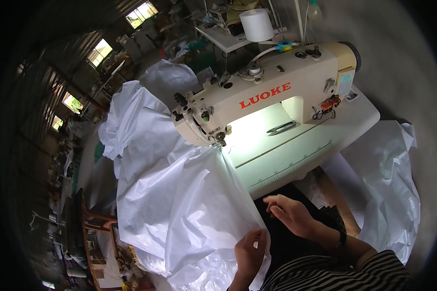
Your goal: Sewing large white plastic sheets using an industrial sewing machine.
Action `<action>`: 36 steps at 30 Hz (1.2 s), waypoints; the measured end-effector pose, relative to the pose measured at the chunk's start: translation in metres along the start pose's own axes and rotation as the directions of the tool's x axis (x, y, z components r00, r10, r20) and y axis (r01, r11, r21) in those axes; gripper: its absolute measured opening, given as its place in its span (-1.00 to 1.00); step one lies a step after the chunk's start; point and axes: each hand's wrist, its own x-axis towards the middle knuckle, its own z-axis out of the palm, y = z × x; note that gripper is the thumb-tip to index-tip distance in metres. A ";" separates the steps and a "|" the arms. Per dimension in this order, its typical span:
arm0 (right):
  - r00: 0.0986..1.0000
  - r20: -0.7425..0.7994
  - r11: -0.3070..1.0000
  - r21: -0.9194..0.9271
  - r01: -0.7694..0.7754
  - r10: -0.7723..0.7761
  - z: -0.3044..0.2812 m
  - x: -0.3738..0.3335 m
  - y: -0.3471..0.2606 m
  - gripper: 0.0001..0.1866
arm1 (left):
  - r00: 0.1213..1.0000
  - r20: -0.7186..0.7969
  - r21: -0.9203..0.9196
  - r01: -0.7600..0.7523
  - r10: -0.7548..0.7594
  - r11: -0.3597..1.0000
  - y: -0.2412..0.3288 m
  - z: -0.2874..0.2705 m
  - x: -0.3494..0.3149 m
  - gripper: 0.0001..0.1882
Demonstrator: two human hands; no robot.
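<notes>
A large sheet of shiny white plastic-like fabric point(194, 203) runs from under the needle of a cream sewing machine point(272, 92) down toward my lap. My left hand point(251, 250) is closed on the edge of this sheet, its fingertips pinched together near the lower middle. To its right, my right hand point(294, 217) hovers in front of the machine bed, thumb and forefinger apart, with nothing visible in it. The presser foot point(219, 146) sits at the sheet's far edge. A lamp lights the bed, where a slim grey-green hand tool point(281, 128) lies.
Behind the machine stands a white thread cone point(256, 25). More white sheeting point(388, 184) hangs at the right, past the machine table. A wooden frame point(99, 223) stands at lower left. Orange clips or cords point(329, 104) sit at the machine's right end.
</notes>
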 end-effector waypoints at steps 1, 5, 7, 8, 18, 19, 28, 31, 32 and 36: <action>1.000 0.002 1.000 -0.005 0.004 -0.004 0.006 0.012 0.000 -0.62 | 0.999 0.021 0.067 -0.050 0.049 0.997 0.002 0.006 0.000 -0.92; 0.995 0.098 0.845 -0.531 0.069 -0.020 0.023 0.037 0.002 -0.47 | 0.988 0.074 0.165 -0.147 0.136 0.975 0.005 0.023 0.005 -0.92; 0.987 0.157 0.798 -0.588 0.131 -0.047 0.026 0.037 0.001 -0.41 | 0.987 0.109 0.045 -0.123 0.118 0.991 -0.003 0.020 0.004 -0.91; 0.984 0.170 0.798 -0.586 0.139 -0.047 0.027 0.032 0.001 -0.41 | 0.989 0.099 0.044 -0.114 0.109 0.992 -0.012 0.012 -0.002 -0.91; 0.963 0.225 0.529 -0.805 0.268 -0.147 0.023 0.022 -0.034 -0.41 | 0.920 -0.356 0.340 0.291 -0.165 0.894 -0.292 0.009 -0.050 -0.53; 0.954 0.272 0.464 -0.834 0.299 -0.126 0.025 0.022 -0.038 -0.40 | 0.942 -0.128 0.308 0.334 -0.310 0.891 -0.325 0.020 -0.051 -0.50; 0.934 0.357 0.331 -0.880 0.340 -0.010 0.033 0.013 -0.025 -0.36 | 0.616 -0.576 -0.733 -0.099 -0.538 0.673 -0.212 -0.007 -0.044 -0.62; 0.923 0.385 0.342 -0.866 0.364 -0.006 0.055 0.009 -0.026 -0.34 | 0.388 -0.894 -0.211 0.077 -0.225 0.974 -0.165 -0.087 -0.050 -0.70; 0.925 0.379 0.332 -0.873 0.356 0.004 0.061 0.008 -0.022 -0.33 | 0.400 -0.914 0.089 0.030 0.069 0.996 -0.154 -0.109 -0.054 -0.78; 0.932 0.360 0.370 -0.863 0.344 -0.028 0.073 0.020 -0.006 -0.27 | 0.556 -0.828 0.201 0.175 0.072 0.964 -0.112 -0.143 -0.042 -0.64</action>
